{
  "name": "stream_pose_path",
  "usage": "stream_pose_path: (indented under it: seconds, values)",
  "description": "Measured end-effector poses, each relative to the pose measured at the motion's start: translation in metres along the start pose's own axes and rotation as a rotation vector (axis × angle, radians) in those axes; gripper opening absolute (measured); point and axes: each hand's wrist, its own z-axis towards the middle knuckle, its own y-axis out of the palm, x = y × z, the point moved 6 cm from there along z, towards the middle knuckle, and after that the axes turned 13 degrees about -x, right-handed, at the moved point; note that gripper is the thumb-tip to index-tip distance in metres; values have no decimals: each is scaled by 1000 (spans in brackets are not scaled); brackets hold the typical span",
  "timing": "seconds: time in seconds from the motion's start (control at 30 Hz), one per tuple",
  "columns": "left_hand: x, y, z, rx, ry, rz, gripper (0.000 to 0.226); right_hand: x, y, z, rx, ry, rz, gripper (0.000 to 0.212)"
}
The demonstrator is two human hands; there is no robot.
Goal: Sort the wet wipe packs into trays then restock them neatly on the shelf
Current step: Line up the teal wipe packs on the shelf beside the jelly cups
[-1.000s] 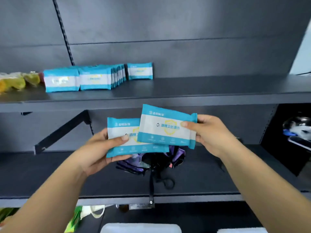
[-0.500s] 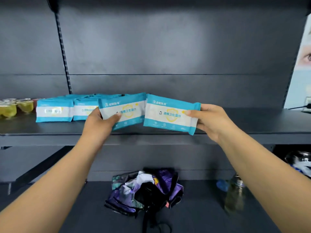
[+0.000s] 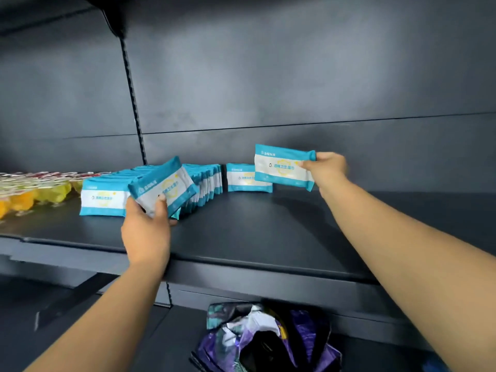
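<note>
1. The left hand (image 3: 146, 232) has its fingers curled behind a tilted wet wipe pack (image 3: 163, 187) and its thumb (image 3: 161, 206) pressed on the front, pinching the lower edge. That pack leans against the front of the standing rows (image 3: 204, 183) on the shelf (image 3: 255, 237).
2. The right hand (image 3: 326, 167) pinches the right end of a second pack (image 3: 284, 167) between thumb and fingers, holding it in the air just in front of a lone upright pack (image 3: 248, 178) near the back wall.
3. A front pack (image 3: 103, 200) stands upright just left of the left hand.
4. Risks, as I judge them: the rows stand on edge and lean, so pushing the tilted pack in crooked could topple them like dominoes. The right pack is held by one end only; it may sag or swing and knock the lone pack flat as it is set down.
5. The packs are flat, soft pouches, teal at top and bottom with a white band, a yellow emblem and dark print. They look limp, so they should stand only when propped.
6. Yellow and orange snack packets (image 3: 26, 194) lie at the shelf's left end; a purple folded umbrella (image 3: 268, 342) lies on the lower shelf.
</note>
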Motion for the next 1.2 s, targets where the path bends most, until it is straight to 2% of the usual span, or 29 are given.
stream_pose_path:
  seconds: [0.13, 0.3, 0.4, 0.53, 0.67, 0.8, 0.9, 1.0, 1.07, 1.13, 1.2]
  values:
    - [-6, 3, 3, -14, 12, 21, 15, 27, 38, 43, -71, -6, -81, 30]
    - [-11, 11, 10, -165, 35, 115, 14, 45, 82, 74, -137, -19, -176, 31]
    - [-16, 10, 12, -161, 40, 92, 13, 52, 100, 85, -160, -19, -229, 29]
    - [-19, 8, 14, -151, 43, 78, 15, 57, 114, 96, -130, -17, -285, 26]
    - [-18, 8, 10, -131, 77, 69, 11, 59, 113, 101, -93, -30, -447, 27]
    - [-17, 9, 7, -145, 83, 37, 11, 58, 115, 104, -52, -29, -573, 39]
    - [-18, 11, 12, -168, 71, 6, 13, 59, 113, 98, -28, -12, -556, 45]
    - [-13, 10, 11, -174, 125, -41, 18, 40, 114, 85, -16, -101, -558, 44]
    - [-9, 7, 6, -171, 174, -77, 18, 10, 120, 71, -66, -183, -582, 40]
    - [-8, 4, 4, -160, 199, -92, 17, -24, 130, 52, -150, -229, -581, 45]
    - [-8, 3, 4, -160, 206, -95, 15, -53, 134, 24, -206, -260, -430, 50]
